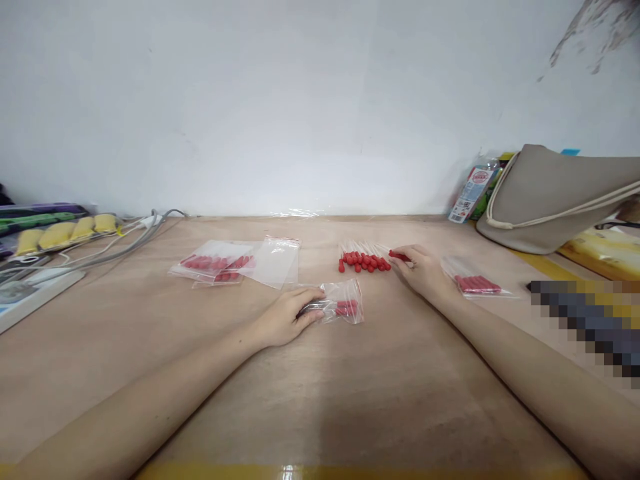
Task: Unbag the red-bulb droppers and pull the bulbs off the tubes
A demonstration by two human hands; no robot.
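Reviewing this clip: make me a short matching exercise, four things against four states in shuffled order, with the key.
Things
1. Left hand
2. Right hand
3. Loose red-tipped sticks
4. Grey bag

States
A. Trimmed with a pale cord
B. Holding a clear plastic bag with red pieces inside
C. Lying in a group, red ends nearest the camera
D. Fingertips on a single red piece

Pairs: 1-B, 2-D, 3-C, 4-A

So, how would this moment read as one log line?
left hand: holding clear bag, red pieces inside | right hand: pinching red piece beside red-tipped sticks | further right: filled bag
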